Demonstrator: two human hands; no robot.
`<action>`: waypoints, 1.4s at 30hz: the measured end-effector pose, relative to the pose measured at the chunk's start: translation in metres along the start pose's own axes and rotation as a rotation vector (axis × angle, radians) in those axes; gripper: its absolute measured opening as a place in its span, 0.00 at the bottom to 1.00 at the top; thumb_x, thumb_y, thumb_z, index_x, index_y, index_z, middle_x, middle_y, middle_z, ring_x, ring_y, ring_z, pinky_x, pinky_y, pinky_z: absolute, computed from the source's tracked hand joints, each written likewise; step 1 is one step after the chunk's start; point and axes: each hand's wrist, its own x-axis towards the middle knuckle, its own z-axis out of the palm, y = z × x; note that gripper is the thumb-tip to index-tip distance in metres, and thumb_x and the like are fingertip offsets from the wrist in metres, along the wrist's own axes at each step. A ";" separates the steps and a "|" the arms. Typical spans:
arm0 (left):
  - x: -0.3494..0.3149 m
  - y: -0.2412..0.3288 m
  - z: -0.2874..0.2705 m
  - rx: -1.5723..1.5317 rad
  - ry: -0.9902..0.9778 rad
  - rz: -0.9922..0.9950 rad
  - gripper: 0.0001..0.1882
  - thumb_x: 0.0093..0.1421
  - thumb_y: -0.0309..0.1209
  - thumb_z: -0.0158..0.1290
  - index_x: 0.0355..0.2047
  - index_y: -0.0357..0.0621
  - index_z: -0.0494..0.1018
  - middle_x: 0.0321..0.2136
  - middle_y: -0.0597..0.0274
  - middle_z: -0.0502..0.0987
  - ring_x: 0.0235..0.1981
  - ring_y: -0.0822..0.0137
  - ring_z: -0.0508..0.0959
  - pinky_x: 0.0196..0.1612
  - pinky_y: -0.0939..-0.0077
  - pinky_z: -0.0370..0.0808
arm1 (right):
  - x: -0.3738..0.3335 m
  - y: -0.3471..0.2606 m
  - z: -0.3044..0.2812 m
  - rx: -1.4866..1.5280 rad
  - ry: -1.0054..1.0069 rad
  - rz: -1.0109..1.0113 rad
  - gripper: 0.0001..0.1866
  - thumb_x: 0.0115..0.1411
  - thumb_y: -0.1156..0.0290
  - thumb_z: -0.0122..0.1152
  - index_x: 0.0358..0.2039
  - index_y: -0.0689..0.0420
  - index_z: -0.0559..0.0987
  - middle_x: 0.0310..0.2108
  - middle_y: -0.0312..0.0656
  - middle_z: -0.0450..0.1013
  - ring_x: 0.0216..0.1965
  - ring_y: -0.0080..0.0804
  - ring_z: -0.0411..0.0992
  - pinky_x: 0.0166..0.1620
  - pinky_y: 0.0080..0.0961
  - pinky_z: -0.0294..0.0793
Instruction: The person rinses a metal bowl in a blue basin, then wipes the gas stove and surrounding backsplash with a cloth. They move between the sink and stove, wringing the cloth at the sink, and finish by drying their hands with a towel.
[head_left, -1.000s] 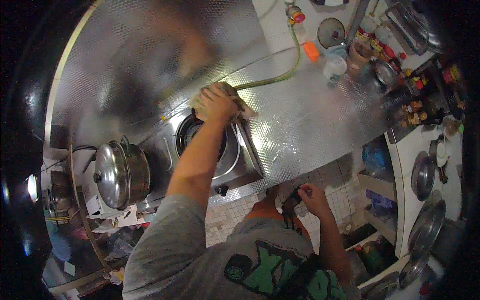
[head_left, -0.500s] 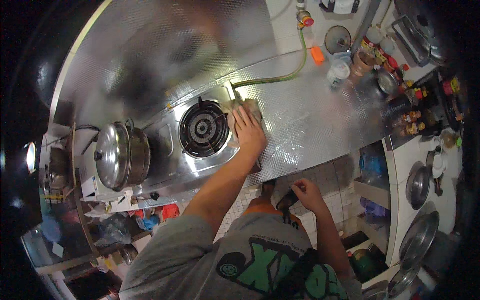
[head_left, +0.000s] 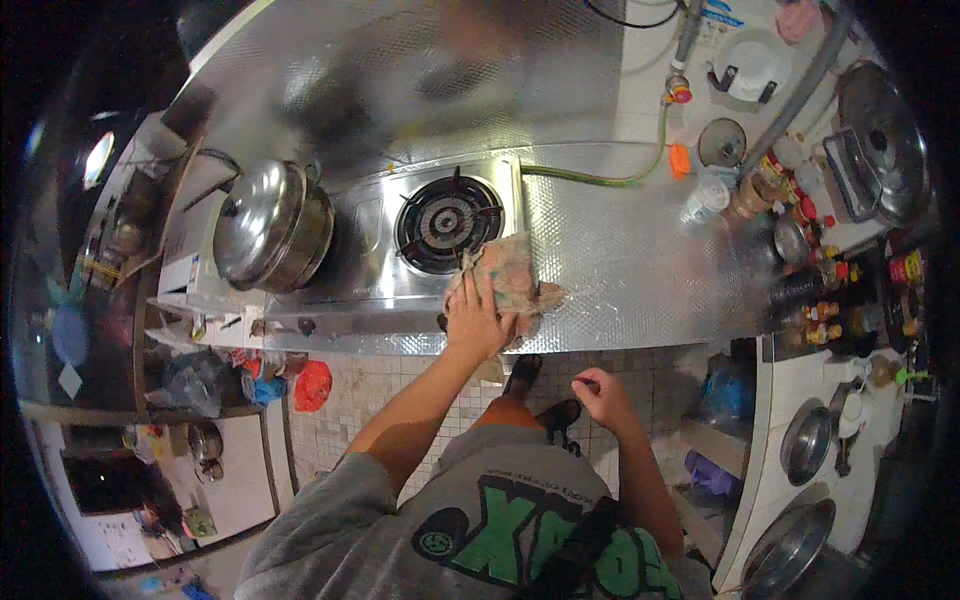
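Observation:
My left hand is closed over a stained, pinkish-beige cloth, pressing it on the front right corner of the gas stove. The cloth spreads over the stove's right edge and onto the silvery counter covering. Just beyond the fingers sits the stove's round black burner, with its pan supports around it. My right hand hangs in front of the counter, apart from it, with the fingers curled in and no object visible in them.
A large lidded steel pot stands at the stove's left. A green hose runs from the stove's back right to a red-handled valve. Bottles and a white tub crowd the counter's right end.
My left hand has drawn the cloth from beside the burner's right toward the stove's front edge. The whole view has shifted, and my right hand stays low with its fingers curled.

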 end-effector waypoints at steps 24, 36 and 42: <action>0.000 -0.172 -0.067 -0.034 -0.257 -0.722 0.52 0.57 0.71 0.36 0.71 0.51 0.41 0.71 0.43 0.33 0.71 0.44 0.34 0.65 0.31 0.34 | 0.024 -0.055 0.059 -0.195 -0.100 0.133 0.17 0.59 0.61 0.63 0.41 0.61 0.78 0.35 0.42 0.78 0.37 0.30 0.76 0.42 0.29 0.75; -0.073 -0.259 -0.019 0.034 0.266 -0.628 0.46 0.59 0.58 0.47 0.69 0.45 0.48 0.70 0.42 0.42 0.71 0.42 0.39 0.66 0.36 0.37 | 0.024 -0.069 0.098 -0.196 -0.050 0.123 0.15 0.60 0.63 0.62 0.41 0.62 0.78 0.34 0.41 0.78 0.35 0.28 0.76 0.40 0.26 0.74; -0.025 -0.169 -0.019 -0.083 0.177 -0.101 0.43 0.56 0.55 0.52 0.64 0.38 0.58 0.65 0.40 0.54 0.68 0.41 0.49 0.66 0.39 0.43 | 0.027 -0.095 0.131 -0.258 -0.140 0.070 0.15 0.61 0.64 0.61 0.42 0.63 0.78 0.34 0.41 0.78 0.36 0.27 0.75 0.41 0.25 0.74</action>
